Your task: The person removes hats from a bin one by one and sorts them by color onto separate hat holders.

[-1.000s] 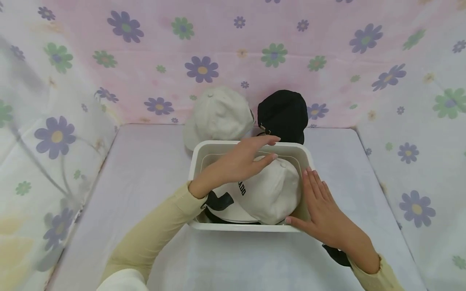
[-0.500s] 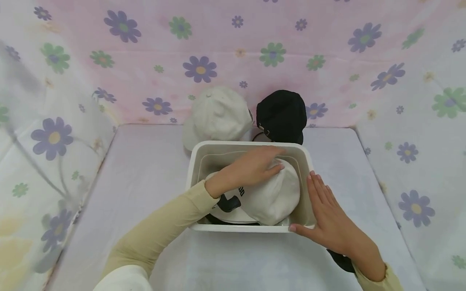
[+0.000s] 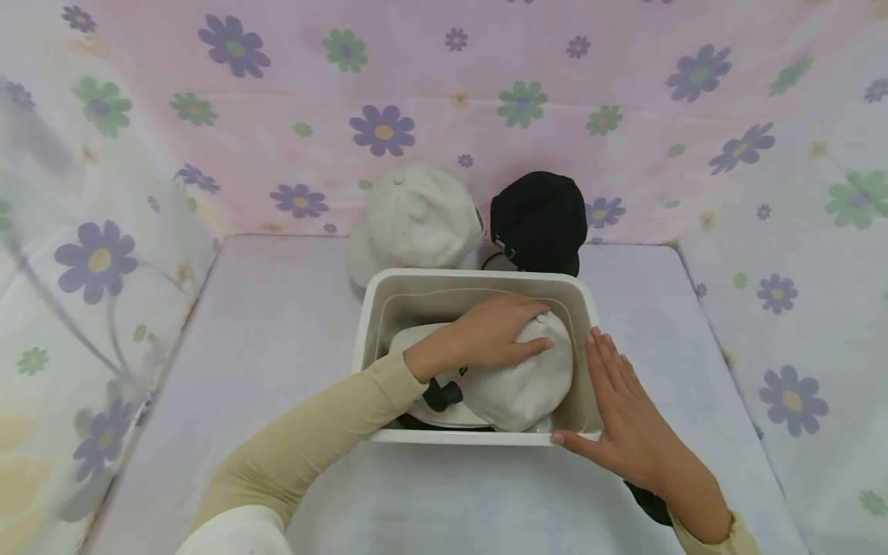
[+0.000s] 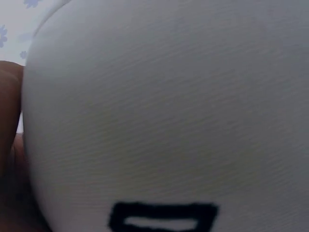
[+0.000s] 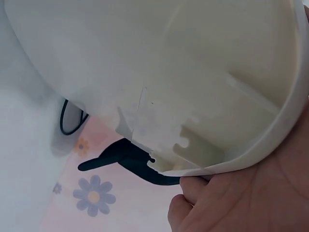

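Note:
A white plastic bin (image 3: 479, 438) stands in the middle of the table. Inside lies an off-white baseball cap (image 3: 530, 389) with dark lettering, over something black (image 3: 447, 426) that shows only as an edge. My left hand (image 3: 489, 331) rests across the cap's crown, thumb apart from the fingers; in the left wrist view the white cloth (image 4: 159, 121) fills nearly everything. My right hand (image 3: 631, 420) lies along the bin's right side with straight fingers, thumb at the front corner. The right wrist view has the palm (image 5: 251, 198) against the bin's rim.
Behind the bin another off-white cap (image 3: 419, 220) sits on the table, with a black cap (image 3: 539, 216) to its right. Flower-printed cloth walls (image 3: 444, 100) enclose the table (image 3: 277, 308) at the back and both sides.
My left hand has moved right and lower into the bin, from above its far rim down onto the cap. The right hand has shifted slightly outward with its thumb, staying at the bin's side.

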`<state>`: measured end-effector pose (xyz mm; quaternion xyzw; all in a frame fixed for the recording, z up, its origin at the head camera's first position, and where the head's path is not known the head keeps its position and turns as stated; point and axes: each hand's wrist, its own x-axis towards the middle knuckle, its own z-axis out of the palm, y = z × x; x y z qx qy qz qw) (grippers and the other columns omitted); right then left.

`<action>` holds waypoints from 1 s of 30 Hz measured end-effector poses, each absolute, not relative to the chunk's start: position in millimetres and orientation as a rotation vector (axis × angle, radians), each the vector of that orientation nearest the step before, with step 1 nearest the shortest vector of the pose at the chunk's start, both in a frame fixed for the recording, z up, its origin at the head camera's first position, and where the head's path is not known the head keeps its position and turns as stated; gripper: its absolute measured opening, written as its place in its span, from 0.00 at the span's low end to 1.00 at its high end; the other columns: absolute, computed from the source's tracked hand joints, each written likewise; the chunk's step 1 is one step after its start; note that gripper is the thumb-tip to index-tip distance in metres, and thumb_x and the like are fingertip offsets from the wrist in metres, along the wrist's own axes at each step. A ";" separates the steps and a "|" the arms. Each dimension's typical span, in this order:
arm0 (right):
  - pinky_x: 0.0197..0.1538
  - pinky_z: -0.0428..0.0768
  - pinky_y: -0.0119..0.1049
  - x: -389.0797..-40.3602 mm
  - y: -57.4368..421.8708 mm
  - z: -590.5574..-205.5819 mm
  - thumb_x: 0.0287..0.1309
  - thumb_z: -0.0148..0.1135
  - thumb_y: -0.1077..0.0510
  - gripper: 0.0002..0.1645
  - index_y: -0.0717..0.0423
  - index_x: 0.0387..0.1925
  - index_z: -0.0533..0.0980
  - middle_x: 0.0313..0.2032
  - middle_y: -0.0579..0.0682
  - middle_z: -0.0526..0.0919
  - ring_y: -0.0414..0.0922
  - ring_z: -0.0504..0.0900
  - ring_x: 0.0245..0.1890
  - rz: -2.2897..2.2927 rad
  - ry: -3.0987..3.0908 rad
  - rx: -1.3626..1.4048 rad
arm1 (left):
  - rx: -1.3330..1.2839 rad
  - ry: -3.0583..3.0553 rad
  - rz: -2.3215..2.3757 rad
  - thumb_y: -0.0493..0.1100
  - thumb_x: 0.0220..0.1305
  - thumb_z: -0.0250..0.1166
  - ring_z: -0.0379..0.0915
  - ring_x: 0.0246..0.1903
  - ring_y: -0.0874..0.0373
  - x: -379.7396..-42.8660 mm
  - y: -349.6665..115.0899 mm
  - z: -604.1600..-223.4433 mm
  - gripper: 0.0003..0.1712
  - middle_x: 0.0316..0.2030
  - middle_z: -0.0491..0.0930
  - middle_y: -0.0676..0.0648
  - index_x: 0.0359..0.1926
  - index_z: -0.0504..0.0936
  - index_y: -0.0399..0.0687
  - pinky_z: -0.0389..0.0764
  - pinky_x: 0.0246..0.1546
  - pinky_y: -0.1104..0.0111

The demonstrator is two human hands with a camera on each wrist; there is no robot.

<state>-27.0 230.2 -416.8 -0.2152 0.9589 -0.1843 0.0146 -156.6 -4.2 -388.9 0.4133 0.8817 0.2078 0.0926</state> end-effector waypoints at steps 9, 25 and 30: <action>0.79 0.29 0.35 -25.7 232.4 -419.9 0.52 0.70 0.28 0.76 0.59 0.81 0.35 0.82 0.56 0.36 0.53 0.35 0.81 -0.603 3.012 -0.684 | 1.063 2.605 0.675 0.58 0.69 0.64 0.75 0.61 0.53 -156.3 -3.9 -392.6 0.34 0.61 0.80 0.47 0.68 0.74 0.45 0.74 0.64 0.61; 0.77 0.27 0.29 -25.8 231.2 -422.1 0.51 0.69 0.26 0.77 0.58 0.81 0.36 0.82 0.57 0.37 0.52 0.35 0.82 -0.599 3.028 -0.689 | 1.047 2.528 0.759 0.53 0.75 0.60 0.76 0.62 0.52 -155.8 -6.4 -389.9 0.26 0.63 0.80 0.50 0.69 0.76 0.52 0.77 0.61 0.59; 0.77 0.28 0.30 -26.4 231.0 -422.1 0.51 0.69 0.25 0.77 0.60 0.81 0.37 0.81 0.58 0.38 0.52 0.36 0.82 -0.595 3.040 -0.710 | 1.051 2.513 0.828 0.52 0.75 0.61 0.74 0.64 0.53 -156.2 -9.8 -387.0 0.26 0.64 0.79 0.50 0.69 0.76 0.49 0.75 0.64 0.60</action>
